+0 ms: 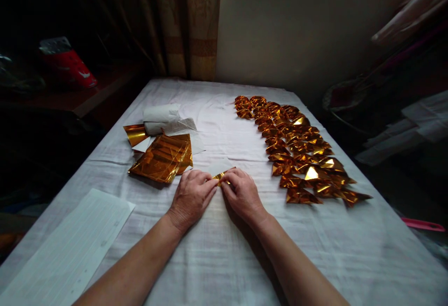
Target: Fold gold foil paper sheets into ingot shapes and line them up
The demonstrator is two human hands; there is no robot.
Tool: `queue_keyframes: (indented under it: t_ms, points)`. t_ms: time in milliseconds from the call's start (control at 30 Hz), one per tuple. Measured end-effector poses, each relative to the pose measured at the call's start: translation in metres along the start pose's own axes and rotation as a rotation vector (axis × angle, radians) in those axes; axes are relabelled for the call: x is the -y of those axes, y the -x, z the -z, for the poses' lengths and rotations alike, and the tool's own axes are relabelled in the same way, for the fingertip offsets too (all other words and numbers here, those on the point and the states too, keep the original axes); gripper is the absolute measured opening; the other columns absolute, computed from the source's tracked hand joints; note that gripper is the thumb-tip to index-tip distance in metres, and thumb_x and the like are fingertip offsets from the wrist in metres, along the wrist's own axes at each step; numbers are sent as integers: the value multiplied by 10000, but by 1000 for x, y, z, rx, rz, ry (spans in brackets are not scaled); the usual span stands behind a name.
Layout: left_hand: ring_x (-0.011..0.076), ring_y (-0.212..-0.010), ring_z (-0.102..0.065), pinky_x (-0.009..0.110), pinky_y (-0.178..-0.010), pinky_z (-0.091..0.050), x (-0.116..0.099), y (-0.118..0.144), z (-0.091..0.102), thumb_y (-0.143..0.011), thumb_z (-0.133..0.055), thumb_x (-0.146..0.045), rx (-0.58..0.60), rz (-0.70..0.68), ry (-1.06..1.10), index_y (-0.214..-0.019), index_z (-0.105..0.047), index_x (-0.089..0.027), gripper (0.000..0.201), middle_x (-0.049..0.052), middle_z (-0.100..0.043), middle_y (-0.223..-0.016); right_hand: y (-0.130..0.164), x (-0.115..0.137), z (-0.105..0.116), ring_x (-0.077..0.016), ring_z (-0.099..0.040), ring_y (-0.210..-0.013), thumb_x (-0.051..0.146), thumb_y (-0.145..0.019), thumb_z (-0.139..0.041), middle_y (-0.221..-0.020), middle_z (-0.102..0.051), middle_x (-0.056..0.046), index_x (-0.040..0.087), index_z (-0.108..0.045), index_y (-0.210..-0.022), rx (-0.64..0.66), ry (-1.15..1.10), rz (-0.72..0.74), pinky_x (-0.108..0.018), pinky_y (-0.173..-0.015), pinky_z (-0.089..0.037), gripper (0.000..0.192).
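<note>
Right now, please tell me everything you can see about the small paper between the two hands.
The small paper is gold foil on one side and white on the other, partly folded. It lies flat on the white cloth. The left hand and right hand pinch it together; their fingers hide most of it.

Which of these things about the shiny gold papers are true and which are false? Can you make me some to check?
1. Both hands are pinching one small gold paper. True: the left hand and the right hand meet on the small gold paper.
2. The folded gold pieces lie in rows on the person's left. False: the folded gold pieces lie to the right of the hands.
3. A stack of flat gold sheets sits left of the hands. True: the gold sheets lie there.
4. The table has a red cloth on it. False: the cloth is white.
5. A lined sheet of paper lies at the near left corner. True: the lined paper is there.
</note>
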State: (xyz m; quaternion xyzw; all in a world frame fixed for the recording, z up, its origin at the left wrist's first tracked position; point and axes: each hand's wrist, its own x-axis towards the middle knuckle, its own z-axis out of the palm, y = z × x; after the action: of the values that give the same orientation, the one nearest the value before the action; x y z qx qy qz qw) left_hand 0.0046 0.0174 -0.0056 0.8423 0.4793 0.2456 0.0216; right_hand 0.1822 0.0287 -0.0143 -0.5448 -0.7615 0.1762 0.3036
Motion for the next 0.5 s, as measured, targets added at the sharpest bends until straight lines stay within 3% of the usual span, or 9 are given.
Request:
queue_keyframes:
  t_ms: [200,367,500]
  points:
    - [216,-951,-554,408,-918,-391,2,0,-2,-924,-568,-258,-3,-25,-18,-1063,-688,-239,185,41,-676,-986,2,-23,13,-228,-588,-1024,71,-783,-501,-1092,-680,-65,226,-667,-955,-121,70,-1,-381,-921,-451,285]
    - [230,-996,-541,424,-942,-379,3,0,-2,-920,-583,-316,62,-50,-43,-1235,-631,-288,319,47,-646,-1057,1,-26,21,-237,-579,-994,59,-758,-501,-1019,-678,-68,235,-665,-988,-77,133,-25,-368,-892,-457,333]
    - [245,-1007,-532,441,-946,-373,2,-1,1,-909,-597,-349,90,-87,-79,-1196,-653,-296,297,52,-635,-1079,-1,-20,26,-225,-591,-935,69,-749,-515,-948,-667,-58,227,-667,-997,22,113,-88,-338,-843,-462,331]
